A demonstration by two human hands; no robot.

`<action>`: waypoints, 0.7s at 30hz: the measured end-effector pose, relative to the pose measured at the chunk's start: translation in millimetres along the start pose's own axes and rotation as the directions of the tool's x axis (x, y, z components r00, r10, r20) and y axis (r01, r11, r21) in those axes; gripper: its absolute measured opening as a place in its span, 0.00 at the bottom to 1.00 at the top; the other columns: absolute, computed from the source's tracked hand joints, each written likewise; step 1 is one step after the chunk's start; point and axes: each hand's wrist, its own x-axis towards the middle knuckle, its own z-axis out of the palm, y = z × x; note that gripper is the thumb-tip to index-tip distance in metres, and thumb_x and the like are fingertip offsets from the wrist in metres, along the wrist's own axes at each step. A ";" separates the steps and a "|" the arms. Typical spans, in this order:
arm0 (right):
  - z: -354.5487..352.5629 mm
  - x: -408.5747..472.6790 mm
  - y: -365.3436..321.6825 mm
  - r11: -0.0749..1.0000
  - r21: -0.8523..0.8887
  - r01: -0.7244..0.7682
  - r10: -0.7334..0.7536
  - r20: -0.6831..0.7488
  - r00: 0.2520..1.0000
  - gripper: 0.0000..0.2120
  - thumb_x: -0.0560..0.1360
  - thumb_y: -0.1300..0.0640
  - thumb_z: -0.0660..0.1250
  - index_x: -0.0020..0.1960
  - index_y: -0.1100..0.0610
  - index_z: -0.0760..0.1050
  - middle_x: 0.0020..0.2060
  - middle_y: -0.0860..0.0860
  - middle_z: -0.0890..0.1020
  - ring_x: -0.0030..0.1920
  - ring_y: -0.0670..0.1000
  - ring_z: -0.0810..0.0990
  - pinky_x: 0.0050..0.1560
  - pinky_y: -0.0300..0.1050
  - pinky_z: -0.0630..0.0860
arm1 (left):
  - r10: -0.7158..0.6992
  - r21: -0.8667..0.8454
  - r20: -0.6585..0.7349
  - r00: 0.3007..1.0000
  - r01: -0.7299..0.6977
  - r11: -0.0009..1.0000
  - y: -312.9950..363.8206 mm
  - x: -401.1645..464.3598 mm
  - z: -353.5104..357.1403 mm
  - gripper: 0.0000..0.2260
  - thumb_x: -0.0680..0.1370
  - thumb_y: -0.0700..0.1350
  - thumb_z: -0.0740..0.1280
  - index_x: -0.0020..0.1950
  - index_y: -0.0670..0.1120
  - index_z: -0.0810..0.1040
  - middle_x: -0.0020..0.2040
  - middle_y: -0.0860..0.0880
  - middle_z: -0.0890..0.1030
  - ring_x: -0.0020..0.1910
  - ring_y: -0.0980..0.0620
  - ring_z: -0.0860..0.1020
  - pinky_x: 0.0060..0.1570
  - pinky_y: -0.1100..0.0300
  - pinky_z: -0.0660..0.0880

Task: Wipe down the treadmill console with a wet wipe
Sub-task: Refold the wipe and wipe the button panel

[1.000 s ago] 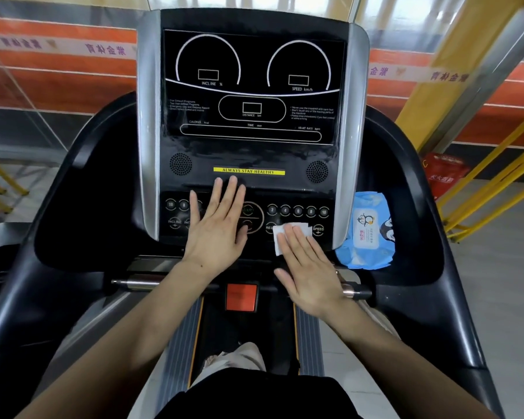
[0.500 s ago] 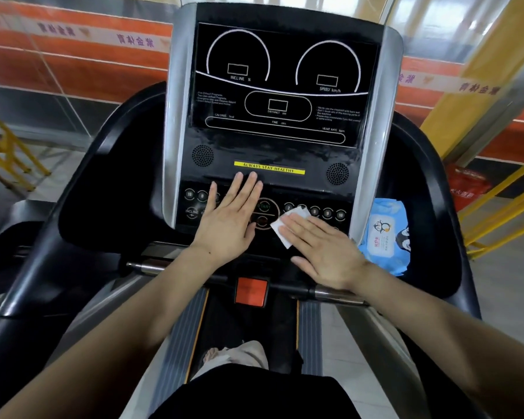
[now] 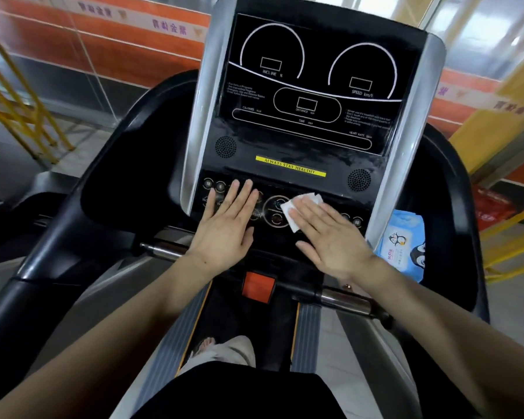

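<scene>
The black treadmill console with silver side trims fills the upper middle of the head view. My right hand lies flat on a white wet wipe, pressing it onto the button panel beside the round centre dial. The wipe's edges stick out past my fingertips. My left hand rests flat and empty on the left half of the button panel, fingers together, covering several buttons.
A blue wet-wipe pack sits in the right tray of the console housing. A chrome grip bar and an orange safety key run below the panel. Black handrails curve on both sides; yellow railings stand beyond.
My right hand has slid the wipe leftward across the button row, from the right-hand buttons to beside the centre dial. The left hand stays put. The camera view has turned left.
</scene>
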 end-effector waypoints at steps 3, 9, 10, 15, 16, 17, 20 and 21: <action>0.5 6.5 -11.8 0.992 0.053 -0.111 0.113 -0.037 0.993 0.33 0.87 0.42 0.47 0.86 0.59 0.49 0.86 0.56 0.49 0.86 0.54 0.47 0.84 0.57 0.53 | -0.014 -0.007 -0.010 1.000 0.014 1.000 0.9 -6.3 1.9 0.33 0.83 0.51 0.62 0.86 0.45 0.52 0.86 0.48 0.50 0.85 0.46 0.47 0.82 0.36 0.49; 18.1 -8.8 -26.4 0.981 0.014 0.192 -0.192 0.020 0.981 0.32 0.87 0.42 0.50 0.85 0.57 0.52 0.85 0.55 0.53 0.86 0.52 0.49 0.84 0.56 0.54 | -0.008 -0.024 0.006 1.000 0.008 1.000 1.6 -20.2 10.4 0.33 0.84 0.51 0.61 0.86 0.46 0.52 0.86 0.48 0.49 0.85 0.46 0.46 0.82 0.36 0.52; 14.1 -2.4 -21.1 0.984 0.012 0.177 -0.177 0.013 0.984 0.32 0.87 0.41 0.49 0.86 0.57 0.52 0.85 0.54 0.53 0.86 0.52 0.49 0.84 0.55 0.54 | -0.013 -0.027 0.008 1.000 0.013 1.000 1.8 -21.4 12.0 0.32 0.84 0.51 0.60 0.86 0.47 0.51 0.86 0.48 0.49 0.85 0.46 0.45 0.82 0.36 0.51; -8.1 28.2 -12.9 0.998 0.025 -0.060 0.060 -0.016 0.998 0.32 0.87 0.41 0.46 0.85 0.57 0.52 0.85 0.55 0.52 0.86 0.52 0.49 0.84 0.56 0.54 | -0.027 -0.054 0.003 1.000 0.027 0.998 2.7 -24.3 15.0 0.32 0.84 0.50 0.60 0.86 0.47 0.51 0.87 0.49 0.48 0.85 0.47 0.44 0.82 0.38 0.50; -6.8 28.4 -19.7 0.996 0.037 -0.085 0.086 -0.027 0.996 0.32 0.87 0.41 0.46 0.85 0.58 0.52 0.85 0.55 0.52 0.86 0.53 0.48 0.85 0.56 0.52 | -0.025 -0.056 0.000 1.000 0.025 0.998 1.1 -24.5 15.0 0.32 0.84 0.50 0.59 0.86 0.47 0.52 0.87 0.48 0.48 0.85 0.47 0.44 0.82 0.38 0.50; -3.8 26.4 -28.1 0.995 0.049 -0.090 0.091 -0.026 0.995 0.32 0.87 0.41 0.47 0.85 0.58 0.52 0.85 0.55 0.53 0.86 0.53 0.48 0.85 0.55 0.50 | -0.024 -0.054 -0.002 1.000 0.024 0.998 -1.1 -25.2 14.9 0.31 0.84 0.50 0.59 0.86 0.47 0.52 0.87 0.48 0.49 0.85 0.47 0.45 0.82 0.38 0.50; 10.6 14.6 -48.6 0.999 0.031 0.027 -0.027 0.015 1.000 0.32 0.87 0.40 0.47 0.86 0.57 0.52 0.85 0.54 0.53 0.86 0.52 0.47 0.85 0.55 0.51 | -0.026 -0.031 -0.005 1.000 0.026 0.999 -6.5 -28.9 15.5 0.30 0.84 0.51 0.59 0.85 0.47 0.55 0.86 0.45 0.53 0.85 0.45 0.47 0.82 0.36 0.51; 12.0 12.5 -47.7 0.998 0.021 0.067 -0.068 0.021 0.997 0.32 0.87 0.40 0.48 0.85 0.57 0.52 0.85 0.54 0.52 0.86 0.52 0.48 0.85 0.55 0.52 | -0.025 -0.028 -0.001 1.000 0.025 0.999 -8.1 -29.8 15.1 0.29 0.84 0.51 0.59 0.85 0.47 0.57 0.86 0.45 0.55 0.85 0.45 0.48 0.82 0.37 0.51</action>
